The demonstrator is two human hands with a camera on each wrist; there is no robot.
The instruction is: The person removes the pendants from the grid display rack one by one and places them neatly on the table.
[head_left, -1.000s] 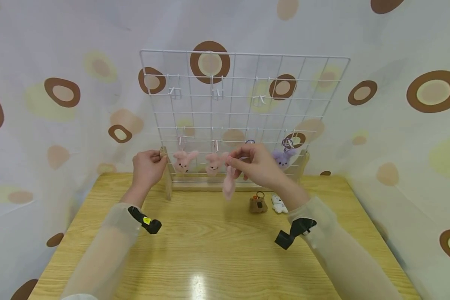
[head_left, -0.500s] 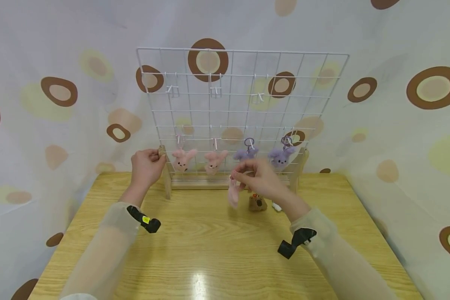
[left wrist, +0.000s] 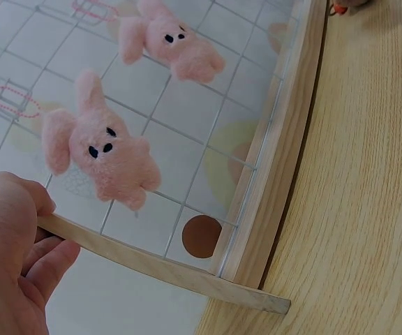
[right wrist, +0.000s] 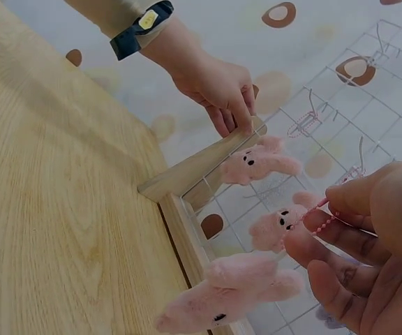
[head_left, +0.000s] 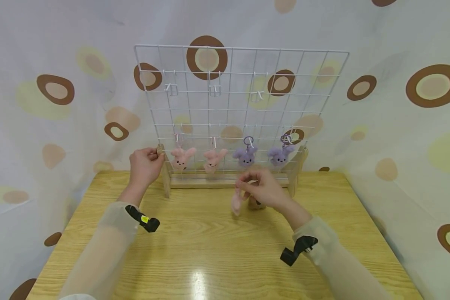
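Note:
My left hand [head_left: 146, 164] grips the top of the wooden side post [left wrist: 166, 269] of a white wire grid rack. Thumb and fingers of my right hand [head_left: 264, 187] pinch the pink bead chain [right wrist: 315, 230] of a pink plush rabbit keychain [head_left: 236, 203], which dangles in front of the rack's base. Two more pink rabbits, a left one [head_left: 182, 158] and a middle one [head_left: 214, 161], hang on the lower hooks. Right of them hang two purple rabbits, one inner [head_left: 246, 157] and one outer [head_left: 280, 156].
Partly behind my right hand, a brown plush keychain [head_left: 256, 205] lies on the wooden table [head_left: 195, 241]. White hooks, one of them at the upper left [head_left: 170, 88], carry nothing. A patterned sheet [head_left: 390, 137] covers the walls behind and beside the table.
My right hand has moved down and slightly right with the pink rabbit, away from the hooks. It now covers the white plush and part of the brown one. The left hand stays on the post.

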